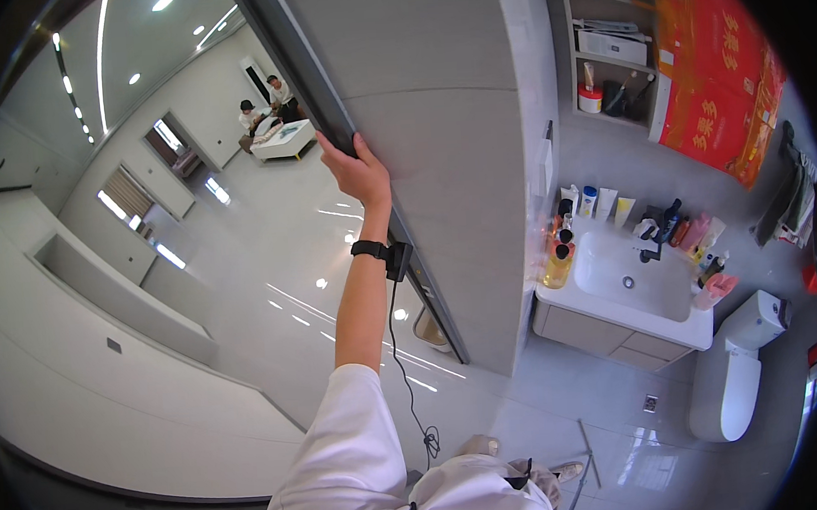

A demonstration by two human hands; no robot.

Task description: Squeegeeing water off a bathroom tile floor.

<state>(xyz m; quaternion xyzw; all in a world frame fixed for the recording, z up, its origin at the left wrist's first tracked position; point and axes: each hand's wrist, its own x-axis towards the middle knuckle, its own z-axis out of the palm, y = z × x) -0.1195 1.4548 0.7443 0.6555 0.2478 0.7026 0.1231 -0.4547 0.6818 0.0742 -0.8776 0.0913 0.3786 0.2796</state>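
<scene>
My left hand (357, 172) is raised against the dark frame (416, 269) along the edge of a grey wall panel (438, 122). Its fingers look stretched out and apart, with the thumb on the panel side and the others toward the bright room. Part of the palm and some fingers are hidden. Around the wrist is a black strap with a small black device (398, 260), and a thin black cable (407, 377) hangs from it toward the floor. My right hand does not show.
At right, a white washbasin (598, 290) is lined with bottles and tubes, beside a toilet (728, 394). Above hang a shelf unit (616, 55) and red cardboard (719, 58). A thin-legged stand (589, 454) is near my feet. Two people are by a white table (285, 143) far off.
</scene>
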